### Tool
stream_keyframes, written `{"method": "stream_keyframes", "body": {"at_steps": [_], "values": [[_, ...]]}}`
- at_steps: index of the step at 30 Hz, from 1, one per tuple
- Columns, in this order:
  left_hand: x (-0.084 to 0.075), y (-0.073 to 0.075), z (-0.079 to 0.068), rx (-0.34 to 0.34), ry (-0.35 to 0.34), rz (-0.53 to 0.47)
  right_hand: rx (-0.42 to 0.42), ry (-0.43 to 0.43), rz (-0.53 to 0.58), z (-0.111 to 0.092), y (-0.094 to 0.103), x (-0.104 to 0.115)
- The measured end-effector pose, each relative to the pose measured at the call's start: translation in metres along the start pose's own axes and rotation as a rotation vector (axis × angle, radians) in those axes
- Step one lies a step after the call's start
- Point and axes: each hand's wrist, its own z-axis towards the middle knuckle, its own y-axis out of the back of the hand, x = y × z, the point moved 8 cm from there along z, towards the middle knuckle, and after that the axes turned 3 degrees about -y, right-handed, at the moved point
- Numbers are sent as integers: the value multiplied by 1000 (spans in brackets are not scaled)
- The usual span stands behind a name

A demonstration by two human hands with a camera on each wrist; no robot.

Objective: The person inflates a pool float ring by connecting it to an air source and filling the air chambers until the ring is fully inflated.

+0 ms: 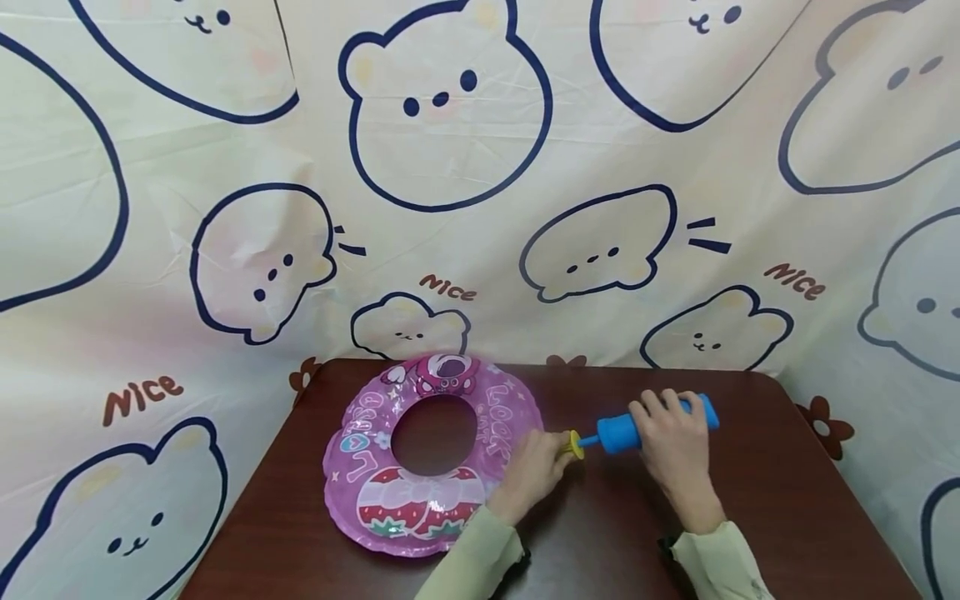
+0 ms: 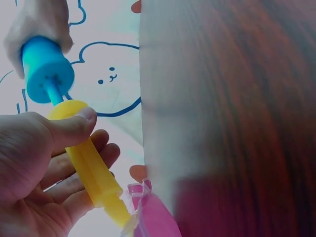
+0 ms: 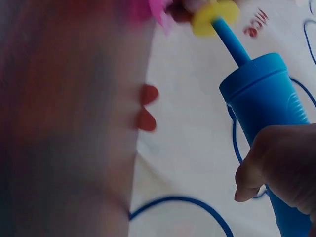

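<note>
A small hand pump stretches between both hands, its blue barrel (image 1: 619,433) on the right and a yellow tube with a round flange (image 2: 90,165) on the left. My right hand (image 1: 672,442) grips the barrel, fingers wrapped over it. My left hand (image 1: 531,471) holds the yellow tube, thumb by the flange and fingers behind. Between flange and barrel a length of thin blue rod (image 3: 231,42) is exposed. In the left wrist view the tube's narrow tip meets the clear valve of a pink swim ring (image 1: 345,500). The ring looks rounded and puffed, printed with strawberries and a bear.
Beneath everything is a dark brown wooden table (image 1: 780,500). A pale cloth (image 1: 480,250) printed with cartoon bears hangs behind the table and along its sides. The left forearm's green sleeve (image 1: 480,554) overlaps the ring's near right edge.
</note>
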Motion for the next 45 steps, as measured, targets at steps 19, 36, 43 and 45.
{"method": "stream_keyframes", "body": {"at_steps": [19,36,43,45], "values": [[3,-2,1,46,4,16,45,-63,68,-7,0,-36],[-4,-8,-8,48,-6,21,110,4,-15,-13,-11,-4],[-2,-5,-2,31,9,8,112,37,-5,-8,-22,24],[-2,-4,-1,18,3,19,116,41,3,-6,-23,24]]}}
